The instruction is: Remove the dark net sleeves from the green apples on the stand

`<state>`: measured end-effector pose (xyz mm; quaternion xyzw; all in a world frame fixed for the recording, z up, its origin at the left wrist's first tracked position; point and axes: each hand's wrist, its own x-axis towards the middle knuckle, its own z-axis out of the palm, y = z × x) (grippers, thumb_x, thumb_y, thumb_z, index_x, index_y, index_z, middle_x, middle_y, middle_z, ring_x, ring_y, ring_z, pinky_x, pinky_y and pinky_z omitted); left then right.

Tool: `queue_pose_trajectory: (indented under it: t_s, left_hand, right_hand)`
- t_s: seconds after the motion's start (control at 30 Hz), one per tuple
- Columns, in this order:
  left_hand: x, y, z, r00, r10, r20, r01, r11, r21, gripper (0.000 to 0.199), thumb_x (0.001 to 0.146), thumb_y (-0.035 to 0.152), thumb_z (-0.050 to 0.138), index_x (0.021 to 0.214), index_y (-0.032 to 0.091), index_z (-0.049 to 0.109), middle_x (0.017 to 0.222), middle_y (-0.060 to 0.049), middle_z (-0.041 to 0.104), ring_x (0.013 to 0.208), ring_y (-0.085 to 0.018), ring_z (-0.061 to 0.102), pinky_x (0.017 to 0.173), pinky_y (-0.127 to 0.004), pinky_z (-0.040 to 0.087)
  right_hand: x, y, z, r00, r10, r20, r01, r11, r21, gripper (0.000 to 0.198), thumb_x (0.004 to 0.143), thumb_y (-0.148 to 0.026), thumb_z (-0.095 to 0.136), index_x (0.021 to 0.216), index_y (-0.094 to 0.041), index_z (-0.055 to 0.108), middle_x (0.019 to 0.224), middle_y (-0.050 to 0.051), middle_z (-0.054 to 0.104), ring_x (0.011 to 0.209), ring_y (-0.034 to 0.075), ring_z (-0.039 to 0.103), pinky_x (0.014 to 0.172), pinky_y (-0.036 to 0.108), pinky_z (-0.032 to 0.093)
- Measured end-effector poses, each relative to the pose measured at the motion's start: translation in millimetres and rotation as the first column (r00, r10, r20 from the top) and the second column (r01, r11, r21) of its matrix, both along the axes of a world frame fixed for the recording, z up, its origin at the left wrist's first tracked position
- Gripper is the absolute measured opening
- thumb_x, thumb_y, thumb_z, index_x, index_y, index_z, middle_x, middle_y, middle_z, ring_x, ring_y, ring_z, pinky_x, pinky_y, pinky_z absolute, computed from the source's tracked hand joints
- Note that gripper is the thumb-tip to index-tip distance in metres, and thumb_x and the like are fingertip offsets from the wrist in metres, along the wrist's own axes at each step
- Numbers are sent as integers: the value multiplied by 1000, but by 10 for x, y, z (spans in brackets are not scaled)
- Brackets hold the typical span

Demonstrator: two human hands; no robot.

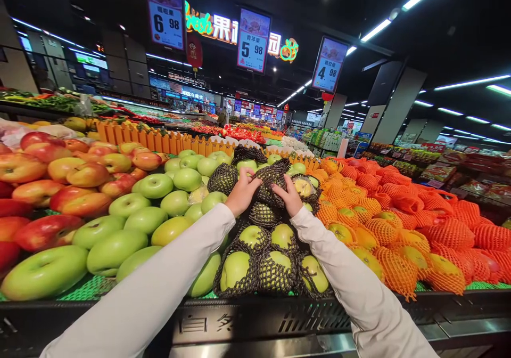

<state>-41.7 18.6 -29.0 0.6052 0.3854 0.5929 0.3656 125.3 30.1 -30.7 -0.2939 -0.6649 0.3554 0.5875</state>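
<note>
The person wears a light top with long sleeves in white or off-white. The left sleeve (147, 283) is plain and mostly smooth, slim near the wrist and wider toward the bottom edge of the view. The right sleeve (355, 283) matches it in colour and cloth, with soft creases bunched along the lower part. The left cuff (227, 217) and the right cuff (302, 219) fit snugly at the wrists. Both the left hand (241, 193) and right hand (291, 195) are bare.
</note>
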Motion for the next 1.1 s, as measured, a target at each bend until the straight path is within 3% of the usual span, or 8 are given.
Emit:
queue_pose_trajectory:
  t_s: [0.23, 0.37, 0.53, 0.67, 0.77, 0.87, 1.0, 1.1]
  left_hand:
    - [-4, -21, 35, 1000, 8, -19, -8, 1000, -3, 22, 84, 28, 55, 97, 22, 38, 67, 7, 49, 62, -13, 50, 65, -26, 36]
    - [-8, 11, 24, 999, 26, 29, -29, 995, 96, 23, 81, 31, 59, 100, 19, 52, 86, 0, 60, 76, -15, 55, 71, -27, 40]
    - [-50, 57, 29, 996, 62, 68, -72, 983, 167, 30, 75, 19, 58, 102, 14, 69, 98, -6, 69, 79, -17, 59, 73, -29, 45]
    - [-74, 116, -5, 988, 146, 55, -154, 973, 170, 28, 79, 22, 59, 102, 12, 72, 95, -9, 72, 76, -17, 60, 74, -30, 47]
    - [-59, 138, -53, 983, 163, -83, -145, 970, 197, 27, 80, 22, 59, 104, 14, 71, 99, -9, 70, 78, -18, 61, 77, -31, 49]
    - [-50, 97, -62, 927, 220, -303, -106, 931, 350, 31, 83, 21, 55, 111, 15, 66, 114, -11, 65, 99, -23, 62, 92, -38, 50]
    - [-68, -29, -7, 838, 340, -427, -82, 852, 518, 55, 79, 16, 55, 134, 15, 51, 138, -15, 52, 132, -30, 45, 114, -49, 36]
    - [-67, -102, 25, 817, 304, -491, 44, 815, 578, 77, 76, 20, 63, 147, 16, 35, 151, -16, 40, 142, -31, 35, 121, -49, 27]
  right_hand:
    - [-38, 39, -48, 998, -25, -57, 21, 997, -76, 51, 59, -43, 82, 101, -23, 61, 104, 2, 72, 98, 21, 64, 95, 35, 50]
    - [-50, 133, -121, 981, -127, -147, 108, 985, -133, 48, 58, -48, 81, 94, -23, 61, 99, 4, 72, 96, 22, 64, 94, 37, 50]
    - [-37, 191, -171, 957, -169, -236, 136, 979, -153, 51, 64, -54, 74, 102, -22, 61, 113, 6, 70, 106, 22, 64, 99, 37, 50]
    - [-63, 126, -144, 936, -114, -334, 55, 982, -180, 52, 69, -50, 74, 111, -23, 62, 121, 4, 69, 110, 21, 64, 99, 37, 51]
    - [-92, 66, -115, 913, -66, -403, -10, 983, -183, 49, 68, -47, 76, 108, -22, 63, 118, 4, 70, 109, 22, 66, 98, 37, 53]
    - [-99, 51, -103, 906, -67, -418, -1, 987, -159, 48, 67, -46, 76, 107, -22, 63, 116, 3, 71, 109, 22, 66, 100, 37, 52]
    - [-68, 82, -108, 909, -117, -401, 70, 989, -129, 51, 70, -49, 75, 112, -23, 61, 118, 3, 69, 110, 22, 64, 102, 38, 50]
    - [-45, 71, -96, 924, -174, -341, 151, 984, -92, 51, 71, -51, 73, 112, -24, 60, 118, 4, 68, 112, 23, 62, 101, 38, 49]
